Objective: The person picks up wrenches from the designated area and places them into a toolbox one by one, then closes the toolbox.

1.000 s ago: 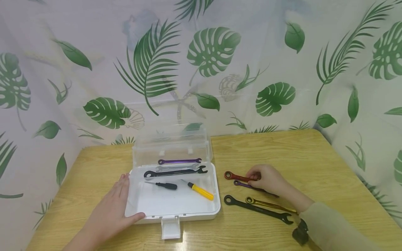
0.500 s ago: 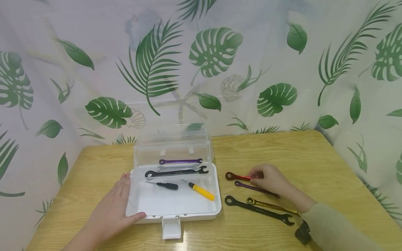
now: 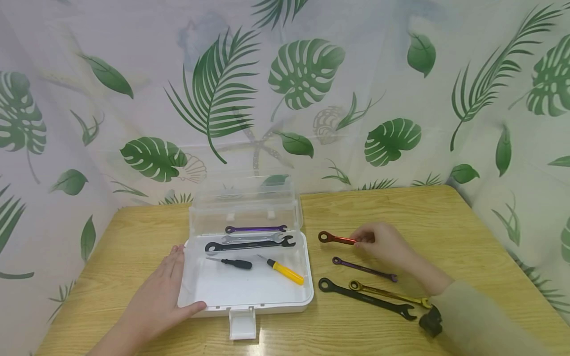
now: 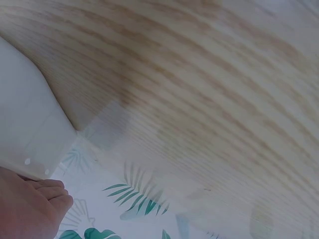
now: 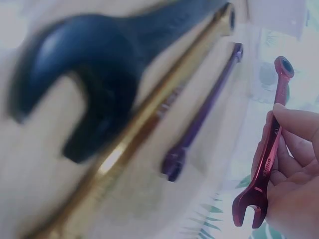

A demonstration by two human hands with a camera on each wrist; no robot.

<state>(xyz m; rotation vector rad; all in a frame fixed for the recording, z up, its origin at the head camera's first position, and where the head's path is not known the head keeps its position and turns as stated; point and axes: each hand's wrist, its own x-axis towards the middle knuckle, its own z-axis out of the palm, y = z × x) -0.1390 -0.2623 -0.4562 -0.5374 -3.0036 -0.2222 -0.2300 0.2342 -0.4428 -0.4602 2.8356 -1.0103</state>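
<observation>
Fingers of the left hand (image 3: 156, 296) lie straight along the left side of the white case (image 3: 222, 294), thumb on its near rim. Right of the case, near to far on the table (image 3: 356, 336): black wrench (image 3: 365, 297), gold wrench (image 3: 387, 291), purple wrench (image 3: 365, 269). Beyond these, the right hand (image 3: 386, 243) pinches the red wrench (image 3: 340, 240) by its shank, ring end left.

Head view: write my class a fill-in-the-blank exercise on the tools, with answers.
The right hand grips a wrench whose colour is ____.
On the table, the gold wrench lies between a purple wrench and one coloured ____.
Inside the box, beside a black-handled tool, lies another tool with a ____ handle.
Missing words: red; black; yellow.
</observation>
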